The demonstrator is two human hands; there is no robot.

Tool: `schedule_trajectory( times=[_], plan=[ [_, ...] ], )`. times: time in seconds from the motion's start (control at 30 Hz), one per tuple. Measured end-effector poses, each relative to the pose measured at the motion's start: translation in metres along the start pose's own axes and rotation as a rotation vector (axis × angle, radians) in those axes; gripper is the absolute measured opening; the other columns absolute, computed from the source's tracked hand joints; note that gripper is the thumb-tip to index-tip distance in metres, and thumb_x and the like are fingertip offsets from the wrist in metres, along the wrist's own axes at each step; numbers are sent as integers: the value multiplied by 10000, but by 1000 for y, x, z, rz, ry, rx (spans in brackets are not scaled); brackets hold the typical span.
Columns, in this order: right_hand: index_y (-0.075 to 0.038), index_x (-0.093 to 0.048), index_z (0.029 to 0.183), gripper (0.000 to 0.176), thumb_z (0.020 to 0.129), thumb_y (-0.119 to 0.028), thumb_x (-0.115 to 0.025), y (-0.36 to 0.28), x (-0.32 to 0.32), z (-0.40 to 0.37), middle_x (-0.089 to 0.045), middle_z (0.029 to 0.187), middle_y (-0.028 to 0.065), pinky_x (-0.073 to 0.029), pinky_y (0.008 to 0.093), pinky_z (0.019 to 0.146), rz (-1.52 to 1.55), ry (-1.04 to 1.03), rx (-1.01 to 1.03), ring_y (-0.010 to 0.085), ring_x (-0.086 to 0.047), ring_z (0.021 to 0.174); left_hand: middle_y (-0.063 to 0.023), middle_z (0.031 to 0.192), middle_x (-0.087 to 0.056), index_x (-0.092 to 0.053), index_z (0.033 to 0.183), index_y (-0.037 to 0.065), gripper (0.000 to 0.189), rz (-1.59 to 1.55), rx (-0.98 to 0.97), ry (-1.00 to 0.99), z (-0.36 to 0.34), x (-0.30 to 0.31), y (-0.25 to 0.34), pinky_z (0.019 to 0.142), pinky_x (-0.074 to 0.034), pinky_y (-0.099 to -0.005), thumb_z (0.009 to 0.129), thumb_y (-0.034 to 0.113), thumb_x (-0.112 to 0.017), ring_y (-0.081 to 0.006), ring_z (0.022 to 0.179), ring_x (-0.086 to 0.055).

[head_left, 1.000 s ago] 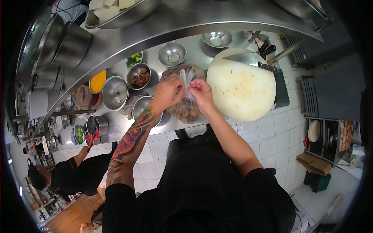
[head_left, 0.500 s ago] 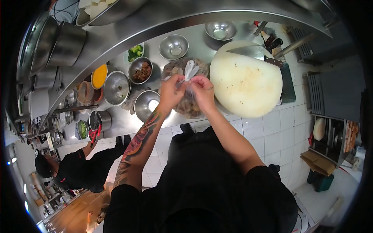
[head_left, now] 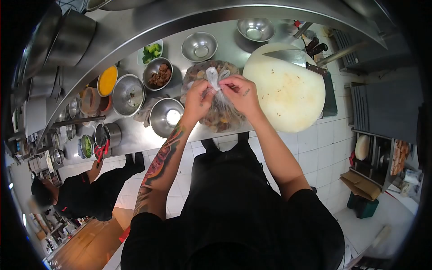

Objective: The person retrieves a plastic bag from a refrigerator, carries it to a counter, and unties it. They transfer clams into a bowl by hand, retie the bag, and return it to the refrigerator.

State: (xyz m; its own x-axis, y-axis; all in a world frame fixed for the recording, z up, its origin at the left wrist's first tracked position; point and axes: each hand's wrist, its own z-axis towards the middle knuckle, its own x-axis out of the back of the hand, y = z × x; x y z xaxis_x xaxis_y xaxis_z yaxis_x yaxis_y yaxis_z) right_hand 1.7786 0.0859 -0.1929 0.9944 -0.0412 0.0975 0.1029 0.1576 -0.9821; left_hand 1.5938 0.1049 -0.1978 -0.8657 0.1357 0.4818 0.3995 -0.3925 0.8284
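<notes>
A clear plastic bag (head_left: 222,118) filled with brownish food pieces rests on the steel counter. Its gathered, twisted neck stands up between my two hands. My left hand (head_left: 200,98) pinches the neck from the left, fingers closed. From the right, my right hand (head_left: 239,92) grips the same knotted part between thumb and fingers. An empty steel bowl (head_left: 166,118) is left of the bag, and a round white cutting board (head_left: 283,96) lies to its right, with a cleaver (head_left: 288,56) on its far edge.
Beyond the bag are steel bowls (head_left: 199,47), one with brown meat (head_left: 160,75), and broccoli (head_left: 151,52). At left stand a yellow-filled container (head_left: 108,81) and a pot (head_left: 108,134). A steel shelf (head_left: 180,20) arches overhead. A co-worker (head_left: 90,193) in black is at lower left.
Both hands still hold the bag's neck; my right hand has turned and shifted slightly right. The camera view has shifted, and the co-worker appears a little further left.
</notes>
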Motion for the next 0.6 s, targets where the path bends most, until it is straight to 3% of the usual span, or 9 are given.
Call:
schedule_trajectory(
  times=[0.1, 0.17, 0.33, 0.5, 0.53, 0.6],
  plan=[
    [10, -728, 1035, 175, 865, 44, -709, -9, 5, 3, -690, 1021, 100, -596, 290, 766, -16, -81, -18, 164, -715, 867, -138, 894, -650, -667, 933, 11, 158, -19, -10, 18, 2, 3, 0, 794, -489, -399, 786, -41, -696, -353, 888, -623],
    [5, -704, 1044, 185, 864, 47, -709, -14, 4, 2, -682, 1031, 93, -596, 292, 777, 6, -105, -5, 163, -711, 885, -132, 916, -663, -678, 933, 18, 257, 8, -121, 34, 2, 6, -2, 792, -499, -402, 703, -92, -646, -355, 900, -634],
    [-12, -629, 1078, 239, 861, 64, -694, -10, -5, -14, -666, 1014, 94, -591, 301, 797, 45, -55, 42, 191, -705, 905, -108, 939, -688, -693, 921, 29, 265, 54, -123, 94, -8, 4, -1, 812, -519, -353, 680, -82, -684, -308, 919, -668],
    [-21, -620, 1120, 313, 834, 88, -687, -16, -13, -25, -658, 1013, 148, -584, 360, 762, -339, 124, 453, 291, -705, 878, -92, 928, -686, -705, 897, 40, 274, 141, -283, 156, -6, 5, 5, 762, -521, -362, 666, -105, -675, -300, 872, -650],
    [-21, -620, 1120, 313, 834, 88, -687, -15, -16, -26, -658, 1013, 148, -584, 360, 762, -342, 125, 451, 291, -705, 878, -85, 925, -679, -709, 876, 47, 289, 147, -301, 175, -7, 4, 6, 753, -517, -380, 640, -109, -651, -306, 863, -639],
    [-35, -607, 1184, 381, 830, 76, -693, -13, -22, -28, -661, 990, 137, -574, 380, 751, -255, 134, 247, 303, -700, 867, -77, 921, -672, -714, 856, 54, 306, 148, -319, 192, -7, 3, 4, 744, -514, -398, 615, -113, -627, -311, 853, -628]
  ],
)
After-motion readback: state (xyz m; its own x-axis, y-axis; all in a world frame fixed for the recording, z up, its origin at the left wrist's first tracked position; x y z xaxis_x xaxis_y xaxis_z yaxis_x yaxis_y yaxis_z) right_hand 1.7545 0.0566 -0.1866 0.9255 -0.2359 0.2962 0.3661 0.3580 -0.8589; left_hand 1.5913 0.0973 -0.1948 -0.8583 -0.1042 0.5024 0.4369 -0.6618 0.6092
